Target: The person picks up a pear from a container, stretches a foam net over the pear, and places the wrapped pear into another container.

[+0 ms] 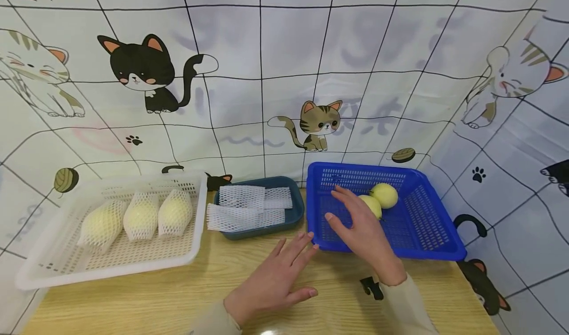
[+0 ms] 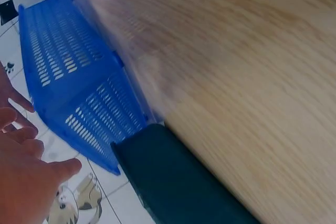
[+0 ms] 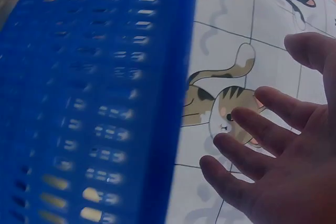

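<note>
In the head view my right hand (image 1: 366,229) hovers over the left part of a blue basket (image 1: 426,226), fingers spread and holding nothing. Two round, pale yellow-green fruits (image 1: 385,195) lie in that basket, one partly hidden behind the hand. My left hand (image 1: 277,280) is over the table in front of the basket's near left corner, its fingers extended and nothing in them. White foam net sleeves (image 1: 242,196) lie across a dark teal tray (image 1: 295,216) in the middle. Both wrist views show the hands with fingers apart, beside the blue basket.
A white basket (image 1: 195,246) at the left holds three fruits (image 1: 141,217) wrapped in foam nets. All of it stands on a wooden table (image 1: 178,295). Cat-printed cloth (image 1: 240,78) rises behind the containers and along the right side.
</note>
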{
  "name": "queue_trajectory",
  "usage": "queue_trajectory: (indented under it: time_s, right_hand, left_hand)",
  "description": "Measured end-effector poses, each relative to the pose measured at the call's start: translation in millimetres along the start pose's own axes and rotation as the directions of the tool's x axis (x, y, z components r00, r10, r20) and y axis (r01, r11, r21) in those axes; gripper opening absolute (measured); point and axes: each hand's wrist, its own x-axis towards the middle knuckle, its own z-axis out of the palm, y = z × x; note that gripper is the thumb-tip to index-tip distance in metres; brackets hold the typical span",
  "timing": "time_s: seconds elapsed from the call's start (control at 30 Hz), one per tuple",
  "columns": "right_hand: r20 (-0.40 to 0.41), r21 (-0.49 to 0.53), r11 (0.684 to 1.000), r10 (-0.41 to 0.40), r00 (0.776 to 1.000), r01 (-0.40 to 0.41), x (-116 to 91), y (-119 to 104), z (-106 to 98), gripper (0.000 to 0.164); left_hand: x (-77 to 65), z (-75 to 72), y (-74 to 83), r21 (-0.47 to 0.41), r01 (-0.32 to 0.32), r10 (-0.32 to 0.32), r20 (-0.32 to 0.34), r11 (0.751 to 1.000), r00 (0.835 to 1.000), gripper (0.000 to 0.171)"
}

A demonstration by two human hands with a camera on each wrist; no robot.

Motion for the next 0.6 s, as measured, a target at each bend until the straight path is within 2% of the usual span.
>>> queue_trajectory:
  time_s: [0.13,0.3,0.47,0.6]
  right_hand:
    - [0.019,-0.038,0.998,0.045,0.999,-0.044,-3,9,-2,0.065]
    - [0.04,-0.111,0.989,0.103,0.994,-0.099,-6,17,-13,0.071]
    - [0.081,-0.219,0.97,0.131,0.988,-0.11,-4,25,-29,0.075]
    - [0.135,-0.267,0.957,0.153,0.979,-0.112,2,28,-44,0.083]
  left_hand:
    - [2.1,6.5,3.0,0.055,0.024,-0.027,0.051,0.998,0.998,0.08]
    - [4.6,12.5,3.7,0.075,0.061,-0.067,0.073,0.995,0.995,0.084]
    - [6.7,18.7,4.2,0.087,0.068,-0.073,0.061,0.994,0.995,0.086]
    - [6.1,22.6,5.0,0.12,0.078,-0.085,0.056,0.99,0.995,0.086]
